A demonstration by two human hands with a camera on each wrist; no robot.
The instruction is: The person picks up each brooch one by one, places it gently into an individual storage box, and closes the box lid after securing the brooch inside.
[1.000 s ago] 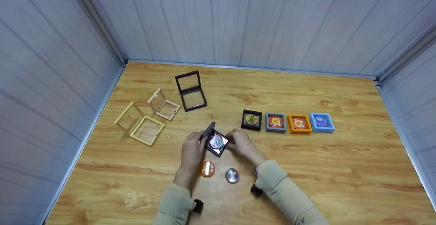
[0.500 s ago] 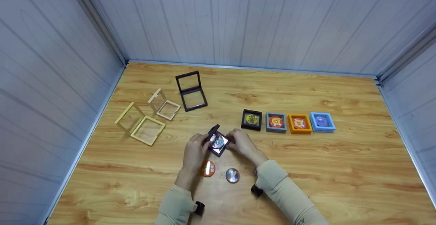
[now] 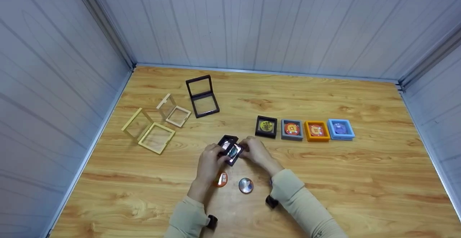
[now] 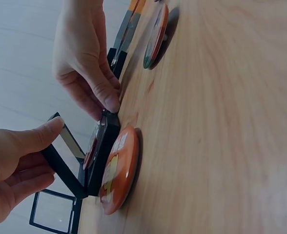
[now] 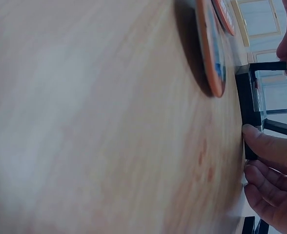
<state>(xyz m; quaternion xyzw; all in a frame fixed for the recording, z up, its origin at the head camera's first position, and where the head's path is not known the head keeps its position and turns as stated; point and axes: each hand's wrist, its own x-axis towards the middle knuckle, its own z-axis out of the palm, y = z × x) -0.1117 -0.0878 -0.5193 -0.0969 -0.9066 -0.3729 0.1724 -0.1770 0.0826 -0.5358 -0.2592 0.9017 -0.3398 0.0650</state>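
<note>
A small black display frame (image 3: 233,144) stands partly open on the table, a round badge (image 4: 90,152) lying in its base. My left hand (image 3: 209,163) pinches the tilted lid (image 4: 64,169) between thumb and fingers. At the base's right corner, my right hand (image 3: 257,153) grips the edge with thumb and fingertips, as the right wrist view also shows its thumb (image 5: 268,146) against the black rim. An orange round badge (image 3: 222,180) lies just below the left hand, partly covered by it. A second, bluish badge (image 3: 246,185) lies between the forearms.
Three opened empty frames stand at back left: yellow (image 3: 156,138), cream (image 3: 178,116) and black (image 3: 204,104). To the right sits a row of closed frames with badges: black (image 3: 266,135), grey (image 3: 292,138), orange (image 3: 317,139), light blue (image 3: 342,136). Walls bound the table.
My left hand has moved slightly right and swung the frame's lid down toward its base, so it now covers part of the badge. The right hand has stayed at the corner.
</note>
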